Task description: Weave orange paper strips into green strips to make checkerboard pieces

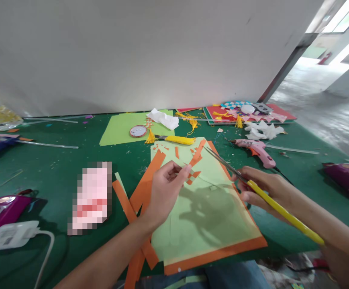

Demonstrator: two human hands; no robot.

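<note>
My left hand (170, 188) is closed in a pinch on a small woven paper piece (194, 176) of orange and pale green strips, above the green sheet. Closed around long tweezers (270, 202) with a yellow handle, my right hand (258, 184) is to the right of it. The thin metal tips point up and left, apart from the woven piece. Under both hands lies a pale green paper sheet (213, 224) over an orange sheet (216, 255), whose edges show at the right and front. Orange strips (147, 180) lie crossed to the left.
Behind the sheet lie a yellow utility knife (180, 139), a round tin (138, 131) and crumpled tissue (164, 119). A pink glue gun (255, 150) rests at the right. Purple devices (4, 212) and a white plug with cable stand at the left. A grey panel closes the back.
</note>
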